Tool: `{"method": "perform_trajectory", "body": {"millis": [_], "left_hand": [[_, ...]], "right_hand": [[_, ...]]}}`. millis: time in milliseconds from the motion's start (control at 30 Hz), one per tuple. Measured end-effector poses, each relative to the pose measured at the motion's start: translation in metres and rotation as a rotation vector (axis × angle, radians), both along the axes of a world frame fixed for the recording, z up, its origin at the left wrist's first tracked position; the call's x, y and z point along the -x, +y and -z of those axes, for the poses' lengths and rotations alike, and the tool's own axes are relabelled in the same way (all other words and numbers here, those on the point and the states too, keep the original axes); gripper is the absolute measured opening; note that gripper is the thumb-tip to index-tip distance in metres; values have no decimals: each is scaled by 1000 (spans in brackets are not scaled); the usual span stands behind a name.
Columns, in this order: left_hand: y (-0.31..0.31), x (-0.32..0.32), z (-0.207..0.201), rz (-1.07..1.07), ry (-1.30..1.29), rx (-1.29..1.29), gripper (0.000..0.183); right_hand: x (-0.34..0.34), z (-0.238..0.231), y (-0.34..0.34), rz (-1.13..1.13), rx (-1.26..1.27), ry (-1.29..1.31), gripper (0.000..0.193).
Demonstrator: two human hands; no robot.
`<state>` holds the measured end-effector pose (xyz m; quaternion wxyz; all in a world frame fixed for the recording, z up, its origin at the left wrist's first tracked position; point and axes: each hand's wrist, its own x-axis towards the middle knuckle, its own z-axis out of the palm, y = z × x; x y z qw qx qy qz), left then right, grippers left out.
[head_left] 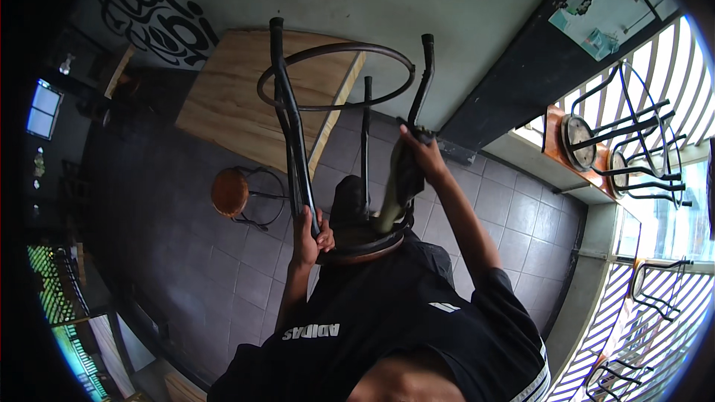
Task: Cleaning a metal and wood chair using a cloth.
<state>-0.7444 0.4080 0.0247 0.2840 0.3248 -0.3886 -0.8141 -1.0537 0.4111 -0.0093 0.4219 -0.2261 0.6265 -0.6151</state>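
Note:
An upside-down stool (296, 145) with dark metal legs and a round foot ring (398, 54) is held in front of my body. Its round seat (365, 249) rests against my lap, with the legs pointing up. Low on the left leg, near the seat, my left hand (311, 238) is closed around the metal. Higher up on the right side, my right hand (424, 156) grips a dark and olive-green cloth (396, 186) wrapped against the right leg. The cloth hangs down toward the seat, and my right fingertips are partly hidden.
Beyond the stool stands a light wooden table (246, 97) against the wall. Another stool (229, 193) with a brown seat is on the tiled floor to the left. Upturned stools (579, 141) sit on a ledge by the slatted window at right, near a dark pillar (514, 52).

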Motion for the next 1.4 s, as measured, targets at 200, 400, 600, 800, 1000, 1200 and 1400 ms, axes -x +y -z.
{"method": "perform_trajectory", "body": {"millis": [200,400,600,800,1000,1200,1400], "left_hand": [[-3,1,0,-2,-18,-26,48],[-6,-7,9,-46,-21,-9,47],[-21,-12,5,-82,-38,-33,47],[-25,-5,-2,-14,-41,-20,47],[-25,-1,-2,-11,-53,-51,45],[-40,-10,4,-166,-146,-118,45],[-48,-10,-2,-108,-136,-138,47]], "right_hand": [[73,-56,-81,216,188,-193,30],[6,12,-37,-3,68,250,32],[-86,45,78,-51,-104,-205,20],[-24,15,14,-189,-126,-283,19],[45,-51,-79,184,217,-188,24],[-53,25,7,-47,-8,247,34],[-105,33,97,55,-133,-178,32]]}}
